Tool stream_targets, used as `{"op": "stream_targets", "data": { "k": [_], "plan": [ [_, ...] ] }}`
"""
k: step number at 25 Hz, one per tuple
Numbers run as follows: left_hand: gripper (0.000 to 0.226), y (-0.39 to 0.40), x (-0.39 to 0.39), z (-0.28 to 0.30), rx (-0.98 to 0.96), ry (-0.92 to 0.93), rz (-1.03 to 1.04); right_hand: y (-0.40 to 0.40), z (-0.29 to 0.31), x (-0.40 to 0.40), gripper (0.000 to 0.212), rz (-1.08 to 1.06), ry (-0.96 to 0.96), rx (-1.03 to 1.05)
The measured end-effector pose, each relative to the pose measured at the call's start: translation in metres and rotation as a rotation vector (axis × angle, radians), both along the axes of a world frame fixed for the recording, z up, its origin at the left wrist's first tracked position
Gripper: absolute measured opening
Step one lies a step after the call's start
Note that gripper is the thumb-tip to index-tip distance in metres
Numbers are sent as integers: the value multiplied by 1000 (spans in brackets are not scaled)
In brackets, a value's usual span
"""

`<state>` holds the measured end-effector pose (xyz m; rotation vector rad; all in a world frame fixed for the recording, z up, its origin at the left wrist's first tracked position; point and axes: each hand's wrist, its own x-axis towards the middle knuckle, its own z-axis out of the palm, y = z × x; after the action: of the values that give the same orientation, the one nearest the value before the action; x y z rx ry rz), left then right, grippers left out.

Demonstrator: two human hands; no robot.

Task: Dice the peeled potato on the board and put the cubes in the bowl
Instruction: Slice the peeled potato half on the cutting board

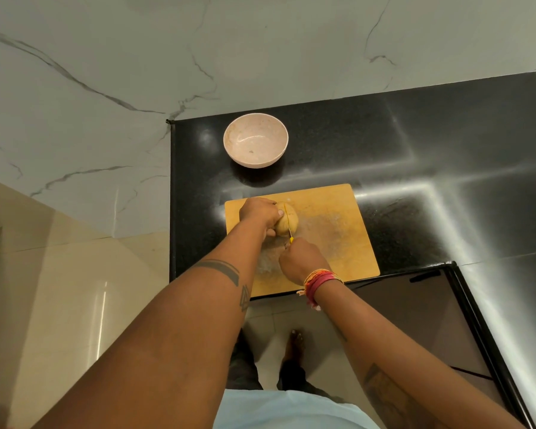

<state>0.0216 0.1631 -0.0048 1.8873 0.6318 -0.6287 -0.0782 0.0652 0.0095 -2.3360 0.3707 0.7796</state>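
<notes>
No brand, label or writing can be read on anything in view. One peeled potato [287,218] is seen on one wooden cutting board [331,230], toward the board's 10 o'clock corner, and its left part is hidden behind the left hand [258,213], whose fingers are curled over it and grip it. One knife [289,228] is held in the right hand [302,260], which is closed round the handle; only a sliver of yellow handle is seen at the knuckles, and the thin blade is set into the potato along a cut line, its edge hard to make out. One pale speckled bowl [256,139] is placed at 12 o'clock from the potato, well apart from the board, with nothing seen inside. Board and bowl are borne by a black polished countertop [415,150]. A bundle of red, orange and pink threads [321,278] is worn round the right wrist, and their number cannot be counted. One bare foot [294,346] is seen at 6 o'clock on the floor, blurred; the other is cut off from sight.
</notes>
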Motion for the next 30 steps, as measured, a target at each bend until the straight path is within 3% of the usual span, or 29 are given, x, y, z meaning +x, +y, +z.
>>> {"op": "stream_targets", "data": {
  "k": [12,30],
  "plan": [
    [36,1,1,-4,10,5,23,2,-19,-26,12,-59,27,19],
    [40,7,-11,-3,-192,43,184,-11,-24,-52,22,-52,41,9]
  ]
}}
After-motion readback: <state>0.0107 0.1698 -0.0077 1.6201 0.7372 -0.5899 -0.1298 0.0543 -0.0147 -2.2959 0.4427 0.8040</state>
